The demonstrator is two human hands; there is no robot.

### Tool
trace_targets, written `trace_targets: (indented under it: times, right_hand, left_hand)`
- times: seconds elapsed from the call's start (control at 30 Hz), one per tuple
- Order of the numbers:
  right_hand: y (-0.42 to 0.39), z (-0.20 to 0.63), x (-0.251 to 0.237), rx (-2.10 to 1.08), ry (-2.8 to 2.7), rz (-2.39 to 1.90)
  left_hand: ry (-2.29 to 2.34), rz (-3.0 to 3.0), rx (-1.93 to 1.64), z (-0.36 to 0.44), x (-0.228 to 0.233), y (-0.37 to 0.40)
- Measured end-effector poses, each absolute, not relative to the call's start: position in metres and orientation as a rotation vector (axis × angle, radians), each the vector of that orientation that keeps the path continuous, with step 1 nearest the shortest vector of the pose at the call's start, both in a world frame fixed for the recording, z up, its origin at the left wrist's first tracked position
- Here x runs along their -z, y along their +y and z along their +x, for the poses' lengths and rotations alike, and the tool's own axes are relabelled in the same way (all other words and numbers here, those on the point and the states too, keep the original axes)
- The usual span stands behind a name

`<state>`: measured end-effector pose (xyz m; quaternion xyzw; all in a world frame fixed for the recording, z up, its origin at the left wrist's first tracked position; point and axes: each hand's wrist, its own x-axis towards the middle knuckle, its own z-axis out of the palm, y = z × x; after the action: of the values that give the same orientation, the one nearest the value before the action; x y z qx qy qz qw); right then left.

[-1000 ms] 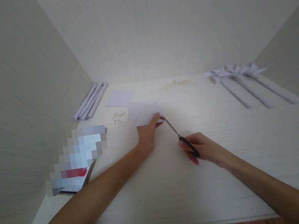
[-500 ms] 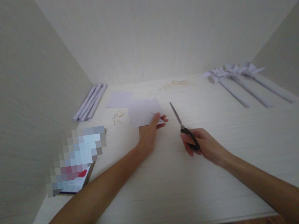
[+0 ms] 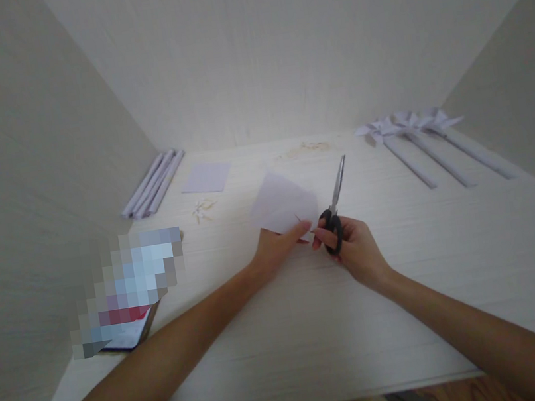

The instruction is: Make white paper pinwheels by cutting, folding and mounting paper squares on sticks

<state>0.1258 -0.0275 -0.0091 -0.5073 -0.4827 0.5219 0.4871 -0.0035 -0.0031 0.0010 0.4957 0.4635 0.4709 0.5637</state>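
My left hand (image 3: 279, 245) pinches a white sheet of paper (image 3: 280, 197) by its near right corner, the thumb lying on top. Slits show in the paper near the thumb, though their full length is hard to make out. Black-handled scissors (image 3: 338, 186) are in my right hand (image 3: 357, 247), their blades together and pointing away from me. The fingertips of my right hand are close to the paper's corner; whether they touch it is unclear.
Several rolled paper sticks (image 3: 154, 184) lie at the back left, beside another paper square (image 3: 206, 177). Small scraps (image 3: 204, 209) are nearby. Three paper pinwheels (image 3: 410, 129) on sticks lie at the back right. A phone (image 3: 126, 334), partly blurred, leans at the left wall.
The paper has turned and come nearer and to the right in my left hand. My right hand has moved in beside it, and the scissors now tilt to the right.
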Motion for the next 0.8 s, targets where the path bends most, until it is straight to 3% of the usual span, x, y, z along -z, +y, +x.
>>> trace_targets:
  times: [0.8]
  right_hand:
    - [-0.0271, 0.1274, 0.0089, -1.231, -1.274, -1.279]
  left_hand:
    - [1.064, 1.180, -1.122, -0.0029, 0.0055, 0.0000]
